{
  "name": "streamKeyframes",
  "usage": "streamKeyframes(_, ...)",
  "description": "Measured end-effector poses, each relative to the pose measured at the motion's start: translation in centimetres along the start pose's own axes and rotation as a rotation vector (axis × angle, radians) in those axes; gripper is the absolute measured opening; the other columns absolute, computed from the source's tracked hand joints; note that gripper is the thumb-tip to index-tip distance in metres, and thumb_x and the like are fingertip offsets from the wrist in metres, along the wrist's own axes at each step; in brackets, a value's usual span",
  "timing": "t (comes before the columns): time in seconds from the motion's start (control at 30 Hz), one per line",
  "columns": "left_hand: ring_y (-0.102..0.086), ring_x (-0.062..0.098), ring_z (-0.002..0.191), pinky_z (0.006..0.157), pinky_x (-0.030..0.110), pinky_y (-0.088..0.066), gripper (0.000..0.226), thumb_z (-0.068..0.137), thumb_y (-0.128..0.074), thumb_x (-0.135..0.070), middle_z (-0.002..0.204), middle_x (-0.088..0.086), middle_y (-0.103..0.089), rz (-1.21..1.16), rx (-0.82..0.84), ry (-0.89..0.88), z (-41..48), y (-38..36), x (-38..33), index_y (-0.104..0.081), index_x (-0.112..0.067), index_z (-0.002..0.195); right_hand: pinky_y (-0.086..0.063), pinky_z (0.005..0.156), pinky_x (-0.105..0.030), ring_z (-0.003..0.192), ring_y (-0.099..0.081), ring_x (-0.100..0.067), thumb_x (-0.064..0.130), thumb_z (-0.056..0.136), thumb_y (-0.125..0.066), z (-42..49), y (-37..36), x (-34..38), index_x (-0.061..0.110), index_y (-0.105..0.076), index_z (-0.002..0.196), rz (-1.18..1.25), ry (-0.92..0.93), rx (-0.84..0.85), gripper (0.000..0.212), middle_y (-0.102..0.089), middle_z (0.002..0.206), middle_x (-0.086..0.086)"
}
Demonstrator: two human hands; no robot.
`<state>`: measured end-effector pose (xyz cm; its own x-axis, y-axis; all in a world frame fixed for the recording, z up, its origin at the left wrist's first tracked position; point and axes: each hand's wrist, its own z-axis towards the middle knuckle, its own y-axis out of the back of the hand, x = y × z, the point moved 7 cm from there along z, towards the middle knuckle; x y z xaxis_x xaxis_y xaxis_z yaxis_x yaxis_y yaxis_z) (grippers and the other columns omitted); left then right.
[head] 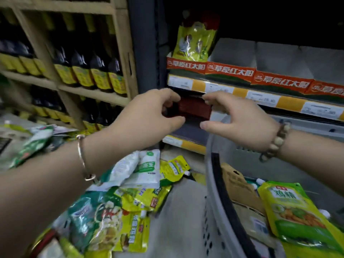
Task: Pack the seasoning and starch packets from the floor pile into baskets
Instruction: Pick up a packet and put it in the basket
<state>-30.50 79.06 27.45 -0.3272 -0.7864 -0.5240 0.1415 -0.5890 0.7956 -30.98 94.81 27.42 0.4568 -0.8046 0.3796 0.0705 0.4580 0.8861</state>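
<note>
Though blurred — dark-red packet [193,108] level, crosswise (two-handed)

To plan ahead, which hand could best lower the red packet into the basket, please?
Right: right hand pinches the red packet above the basket; left hand, also gripping, is over the floor pile.

Bare floor strip [176,220] open at lower centre, between packet pile [119,198] (lower left) and grey basket [208,161] rim, shelf edge [260,96] blocking upper right, bottle rack [78,71] closing upper left.
</note>
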Motion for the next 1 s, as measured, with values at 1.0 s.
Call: streamKeyframes(1.0,-0.058,0.018,0.108,0.088,0.027,-0.045,0.045,0.083,-0.064,-0.026,0.127,0.001,-0.057,-0.111,0.241,0.76,-25.9,-7.8,35.4,-0.055,-0.02,0.127,-0.045,0.092,-0.034,0.122,-0.047,-0.024,0.048,0.087,-0.05,-4.5,-44.2,10.8,0.023,-0.037,0.135,-0.261,-0.069,0.752,0.056,-0.045,0.137,-0.004)
